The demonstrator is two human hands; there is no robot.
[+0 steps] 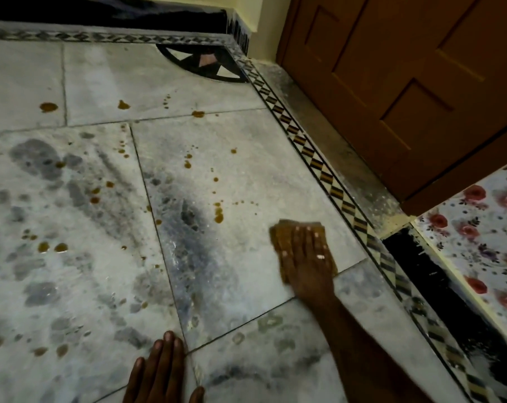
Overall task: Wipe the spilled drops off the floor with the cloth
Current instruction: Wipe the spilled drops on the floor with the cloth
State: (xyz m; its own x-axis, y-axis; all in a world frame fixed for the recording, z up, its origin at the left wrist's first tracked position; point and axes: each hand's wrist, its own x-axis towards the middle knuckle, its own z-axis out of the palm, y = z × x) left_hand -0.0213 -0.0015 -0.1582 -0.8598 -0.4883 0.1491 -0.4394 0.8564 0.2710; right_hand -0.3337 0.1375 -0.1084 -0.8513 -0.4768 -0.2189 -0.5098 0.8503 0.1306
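Note:
A folded brown cloth (pixel 278 232) lies flat on the grey marble floor (pixel 234 274), near the patterned border strip. My right hand (pixel 306 258) presses down on it with fingers spread, covering most of it. Brown spilled drops are scattered over the tiles to the left: a larger blot (pixel 218 215) just left of the cloth, drops (pixel 187 164) further back, a pair (pixel 52 247) at mid left, and more near the far wall (pixel 48 106). My left hand (pixel 162 373) rests flat on the floor at the bottom edge, holding nothing.
A brown wooden door (pixel 406 91) stands at the upper right behind a dusty threshold. A flowered surface (pixel 484 228) sits at the right edge. A black-and-white border strip (pixel 327 175) runs diagonally. A dark skirting lines the far wall.

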